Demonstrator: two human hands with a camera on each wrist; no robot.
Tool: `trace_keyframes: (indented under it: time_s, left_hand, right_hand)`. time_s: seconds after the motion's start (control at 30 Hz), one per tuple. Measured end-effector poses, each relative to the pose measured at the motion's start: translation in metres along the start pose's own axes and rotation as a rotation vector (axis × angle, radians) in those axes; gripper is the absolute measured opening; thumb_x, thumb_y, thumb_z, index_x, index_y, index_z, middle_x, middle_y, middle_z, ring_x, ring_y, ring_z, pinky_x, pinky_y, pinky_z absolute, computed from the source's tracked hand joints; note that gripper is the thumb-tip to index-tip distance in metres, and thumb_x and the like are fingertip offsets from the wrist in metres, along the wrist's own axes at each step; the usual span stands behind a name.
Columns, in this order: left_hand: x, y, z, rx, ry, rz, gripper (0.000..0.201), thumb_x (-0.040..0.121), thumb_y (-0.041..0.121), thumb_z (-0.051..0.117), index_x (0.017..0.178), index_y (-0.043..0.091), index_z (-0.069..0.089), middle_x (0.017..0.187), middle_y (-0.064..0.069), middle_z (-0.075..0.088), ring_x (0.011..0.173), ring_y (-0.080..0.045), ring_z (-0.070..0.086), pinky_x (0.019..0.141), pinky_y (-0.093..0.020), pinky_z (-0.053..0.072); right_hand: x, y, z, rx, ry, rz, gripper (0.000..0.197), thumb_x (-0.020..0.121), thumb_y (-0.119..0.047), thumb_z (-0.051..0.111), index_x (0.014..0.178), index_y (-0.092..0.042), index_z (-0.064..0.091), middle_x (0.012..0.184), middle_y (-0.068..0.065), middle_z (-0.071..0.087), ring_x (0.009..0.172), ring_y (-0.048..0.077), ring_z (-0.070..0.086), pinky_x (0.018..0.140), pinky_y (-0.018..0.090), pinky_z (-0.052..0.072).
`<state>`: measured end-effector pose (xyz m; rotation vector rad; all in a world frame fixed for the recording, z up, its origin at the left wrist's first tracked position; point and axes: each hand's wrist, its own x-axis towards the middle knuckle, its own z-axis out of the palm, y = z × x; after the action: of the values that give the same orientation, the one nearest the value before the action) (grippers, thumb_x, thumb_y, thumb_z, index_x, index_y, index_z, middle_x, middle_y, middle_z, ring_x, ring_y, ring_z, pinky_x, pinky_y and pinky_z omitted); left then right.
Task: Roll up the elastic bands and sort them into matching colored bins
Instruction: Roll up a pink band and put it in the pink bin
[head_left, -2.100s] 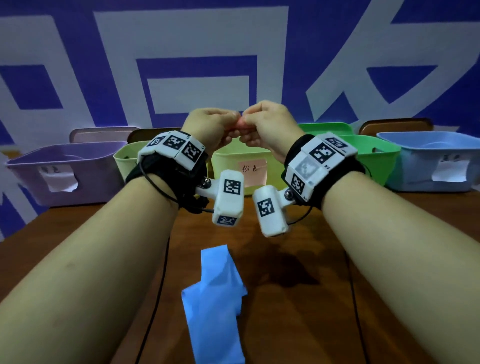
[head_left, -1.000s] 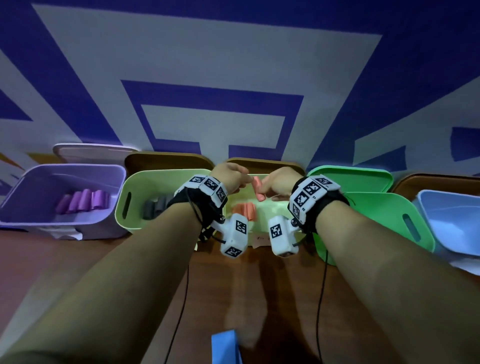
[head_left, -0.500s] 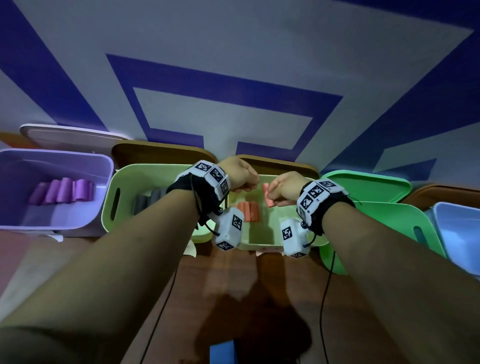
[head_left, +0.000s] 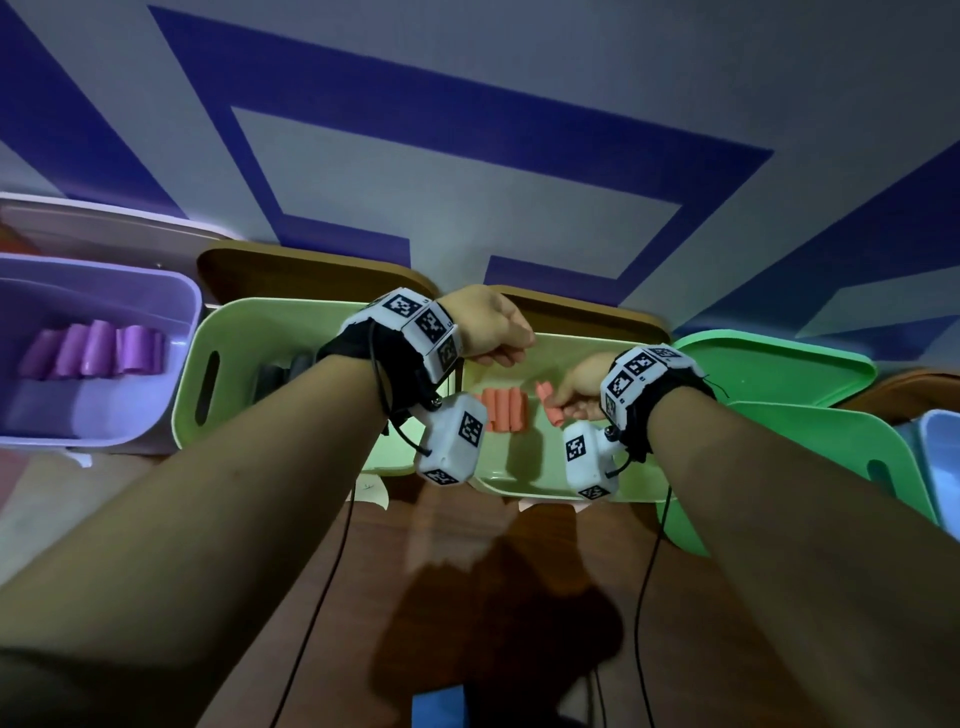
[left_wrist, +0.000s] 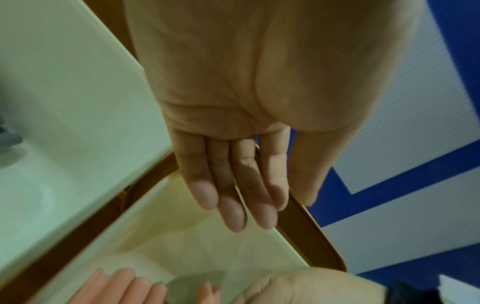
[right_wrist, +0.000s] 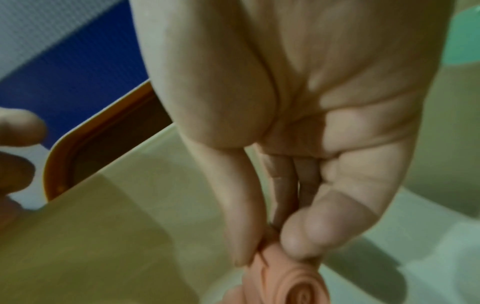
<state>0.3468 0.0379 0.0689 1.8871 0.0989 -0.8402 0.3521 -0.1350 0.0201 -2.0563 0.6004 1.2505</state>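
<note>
A rolled pink-orange band (head_left: 551, 408) (right_wrist: 285, 286) hangs inside the pale yellow-green bin (head_left: 524, 486), pinched between the thumb and fingertip of my right hand (head_left: 565, 410) (right_wrist: 267, 253). Just left of it, several matching rolls (head_left: 503, 410) (left_wrist: 116, 286) lie side by side on the bin floor. My left hand (head_left: 498, 351) (left_wrist: 241, 205) hovers over the bin's back edge with straight fingers and holds nothing.
A purple bin (head_left: 156, 283) holds purple rolls (head_left: 91, 349) at the left. A light green bin (head_left: 208, 374) beside it holds dark grey rolls (head_left: 280, 371). Green bin (head_left: 779, 447) and blue bin (head_left: 940, 457) stand right. A blue band (head_left: 437, 706) lies on the table near me.
Both hands moved forward from above the table to over the bins. The left hand let go of the roll; the right hand alone has lowered it into the pale bin.
</note>
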Motion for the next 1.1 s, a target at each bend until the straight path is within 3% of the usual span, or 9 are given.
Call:
trace_keyframes:
  time_s: [0.13,0.23,0.3,0.4,0.53,0.73,0.87,1.0,1.1]
  left_hand:
    - [0.001,0.001,-0.002,-0.001,-0.007,0.019,0.009,0.095,0.017,0.059,0.087,0.014,0.063,0.080,-0.001,0.065,0.068,-0.007,0.061,0.060,-0.014,0.049]
    - [0.004,0.002,-0.003,-0.022,-0.016,0.042,0.010,0.094,0.017,0.059,0.087,0.014,0.065,0.080,-0.001,0.067,0.071,-0.009,0.063,0.068,-0.019,0.052]
    - [0.005,0.001,-0.005,-0.036,-0.022,0.054,0.012,0.094,0.016,0.059,0.084,0.016,0.065,0.079,-0.001,0.067,0.072,-0.010,0.063,0.074,-0.022,0.052]
    - [0.007,0.001,-0.008,-0.039,-0.026,0.066,0.012,0.094,0.017,0.059,0.084,0.017,0.065,0.080,0.000,0.067,0.073,-0.009,0.064,0.075,-0.023,0.052]
    - [0.008,-0.002,-0.011,-0.052,-0.042,0.071,0.012,0.094,0.018,0.060,0.083,0.018,0.066,0.081,0.001,0.068,0.074,-0.009,0.064,0.074,-0.023,0.052]
    - [0.010,-0.005,-0.013,-0.063,-0.084,0.073,0.011,0.094,0.019,0.060,0.084,0.019,0.066,0.082,0.001,0.068,0.076,-0.009,0.064,0.078,-0.025,0.052]
    - [0.011,-0.007,-0.015,-0.072,-0.089,0.072,0.011,0.093,0.018,0.060,0.084,0.019,0.066,0.081,0.001,0.068,0.077,-0.010,0.065,0.080,-0.027,0.052]
    - [0.011,-0.010,-0.015,-0.067,-0.094,0.066,0.011,0.093,0.019,0.060,0.085,0.019,0.066,0.082,0.001,0.068,0.078,-0.010,0.064,0.085,-0.030,0.052]
    - [0.010,-0.010,-0.015,-0.073,-0.092,0.067,0.011,0.093,0.019,0.060,0.085,0.018,0.066,0.082,0.001,0.068,0.079,-0.010,0.064,0.084,-0.029,0.053]
  right_hand:
    - [0.014,-0.003,0.001,0.070,-0.011,-0.007,0.020,0.090,0.006,0.056,0.071,0.001,0.060,0.049,0.008,0.063,0.042,0.011,0.059,0.051,0.019,0.051]
    - [0.022,0.000,0.004,0.097,-0.027,0.007,0.020,0.090,0.005,0.057,0.071,0.001,0.060,0.059,0.012,0.065,0.060,0.020,0.065,0.063,0.027,0.056]
    - [0.024,0.002,0.007,0.019,-0.053,0.041,0.014,0.089,0.000,0.060,0.075,-0.001,0.062,0.073,0.013,0.065,0.061,0.019,0.063,0.053,0.026,0.052]
    - [0.028,0.006,0.008,0.021,-0.036,0.079,0.010,0.090,-0.001,0.059,0.080,-0.002,0.061,0.061,0.009,0.066,0.044,0.014,0.060,0.031,0.015,0.035]
    - [0.036,0.009,0.013,0.046,-0.027,0.107,0.011,0.089,-0.001,0.061,0.078,-0.005,0.061,0.055,0.006,0.066,0.069,0.021,0.061,0.034,0.018,0.037]
    - [0.044,0.011,0.018,0.089,-0.024,0.138,0.013,0.086,0.003,0.063,0.074,-0.002,0.063,0.060,0.010,0.065,0.047,0.015,0.059,0.031,0.016,0.035]
    - [0.047,0.012,0.019,0.118,-0.003,0.136,0.014,0.086,0.004,0.061,0.073,-0.002,0.062,0.069,0.012,0.064,0.053,0.016,0.059,0.032,0.015,0.037]
    - [0.051,0.011,0.021,0.144,0.022,0.111,0.011,0.085,0.005,0.062,0.077,-0.001,0.062,0.072,0.013,0.065,0.065,0.021,0.062,0.062,0.024,0.055]
    - [0.048,0.010,0.021,0.103,0.024,0.109,0.010,0.087,0.003,0.061,0.078,-0.002,0.061,0.076,0.012,0.065,0.067,0.020,0.061,0.054,0.024,0.049]
